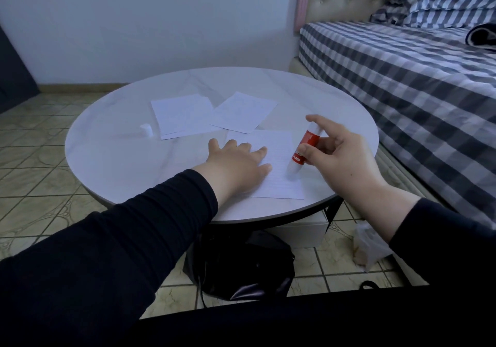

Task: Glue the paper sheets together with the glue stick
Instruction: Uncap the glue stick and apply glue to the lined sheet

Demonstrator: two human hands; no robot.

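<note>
Round white marble-look worktop (pixel 112 164) carries three white paper sheets: the lined sheet (pixel 279 169) lies at the near edge, two more (pixel 182 116) (pixel 243 112) just beyond it, overlapping, and a small white cap (pixel 146 130) beside the left one.

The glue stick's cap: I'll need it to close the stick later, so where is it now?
In the head view the cap stands on the round table, left of centre, just left of the far-left paper sheet and well away from both hands.

Left hand (pixel 239 168) flat on paper sheet (pixel 279 167), right hand (pixel 341 156) gripping glue stick (pixel 303 150).
</note>
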